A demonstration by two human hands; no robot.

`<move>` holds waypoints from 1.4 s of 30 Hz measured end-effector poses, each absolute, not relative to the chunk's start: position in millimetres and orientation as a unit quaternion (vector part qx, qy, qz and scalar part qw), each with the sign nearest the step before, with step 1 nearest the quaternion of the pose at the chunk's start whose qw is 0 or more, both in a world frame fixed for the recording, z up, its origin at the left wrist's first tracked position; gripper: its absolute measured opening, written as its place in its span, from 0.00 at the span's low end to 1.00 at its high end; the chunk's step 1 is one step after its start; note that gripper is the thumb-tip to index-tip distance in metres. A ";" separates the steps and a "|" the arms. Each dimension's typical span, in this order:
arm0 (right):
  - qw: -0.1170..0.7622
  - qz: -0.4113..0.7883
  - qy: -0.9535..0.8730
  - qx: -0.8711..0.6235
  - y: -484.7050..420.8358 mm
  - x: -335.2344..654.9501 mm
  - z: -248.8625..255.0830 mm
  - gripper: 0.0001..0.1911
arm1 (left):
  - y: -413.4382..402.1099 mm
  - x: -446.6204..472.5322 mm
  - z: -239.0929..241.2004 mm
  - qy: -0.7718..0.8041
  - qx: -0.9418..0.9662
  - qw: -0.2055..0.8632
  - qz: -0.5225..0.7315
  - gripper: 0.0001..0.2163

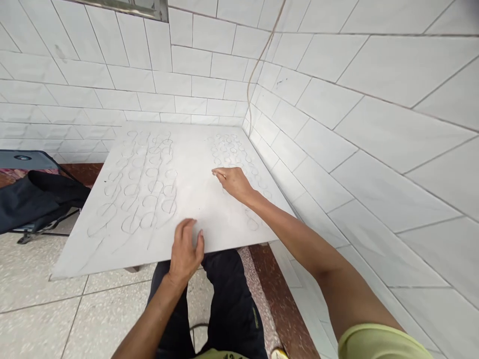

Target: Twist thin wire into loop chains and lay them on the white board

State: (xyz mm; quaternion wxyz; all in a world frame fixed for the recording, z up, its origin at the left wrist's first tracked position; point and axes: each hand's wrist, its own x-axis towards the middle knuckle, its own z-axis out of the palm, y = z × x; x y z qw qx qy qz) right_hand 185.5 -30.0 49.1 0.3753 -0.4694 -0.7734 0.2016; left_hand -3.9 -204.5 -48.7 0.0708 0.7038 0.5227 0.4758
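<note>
A large white board (pixel 198 149) lies before me, covered in places with thin dark pencil-like lines. Rows of drawn loops (pixel 149 172) crossed by long strokes fill its left part, and smaller drawn loops (pixel 232 149) run down its right part. Over the right-hand loops, my right hand (pixel 234 182) is closed in a pinch. Something small and pale shows at its fingertips, too small to name. At the board's near edge is my left hand (pixel 186 252), thumb and fingers apart, holding nothing.
White tiled walls (pixel 374 149) meet behind the board and stand close along its right side. A thin cable (pixel 258 65) hangs in the corner. To the left, dark cloth (pixel 41 194) lies over a folding chair (pixel 26 159). My legs (pixel 228 299) are under the near edge.
</note>
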 end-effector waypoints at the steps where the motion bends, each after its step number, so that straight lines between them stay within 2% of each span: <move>1: 0.372 0.234 -0.765 -0.471 -52.2 189.0 51.3 0.11 | -204.6 -3.2 -40.2 0.529 0.682 0.083 0.499 0.20; 5: 0.352 0.400 -0.715 -0.453 -122.2 193.8 63.9 0.09 | -204.8 0.3 -7.3 0.529 0.627 0.159 0.550 0.26; 8: 0.326 0.517 -0.662 -0.434 -150.8 194.6 72.4 0.10 | -209.4 2.3 2.2 0.517 0.620 0.251 0.534 0.24; 14: 0.335 0.612 -0.600 -0.390 -164.8 198.3 69.0 0.14 | -233.3 8.8 -14.4 0.509 0.518 0.432 0.534 0.21; 18: 0.379 0.618 -0.573 -0.383 -173.6 194.2 54.1 0.17 | -249.4 15.3 -18.8 0.508 0.437 0.501 0.548 0.21; 23: 0.445 0.548 -0.553 -0.442 -209.3 177.0 17.4 0.20 | -261.3 20.3 -10.7 0.565 0.433 0.405 0.574 0.22; 25: 0.466 0.519 -0.546 -0.464 -225.8 170.8 1.5 0.27 | -263.0 21.1 -10.6 0.584 0.444 0.370 0.569 0.21; 28: 0.545 0.416 -0.514 -0.516 -241.4 165.9 -16.7 0.36 | -263.4 22.9 -14.8 0.597 0.451 0.359 0.558 0.21; 30: 0.549 0.377 -0.513 -0.542 -244.6 164.2 -24.8 0.33 | -263.3 25.0 -18.4 0.600 0.451 0.363 0.553 0.21; 35: 0.465 0.415 -0.578 -0.527 -242.8 158.0 -36.8 0.12 | -264.2 31.7 -22.1 0.594 0.458 0.391 0.534 0.20; 42: 0.490 0.446 -0.547 -0.512 -244.1 160.7 -45.3 0.15 | -262.9 25.5 -27.0 0.546 0.421 0.481 0.541 0.20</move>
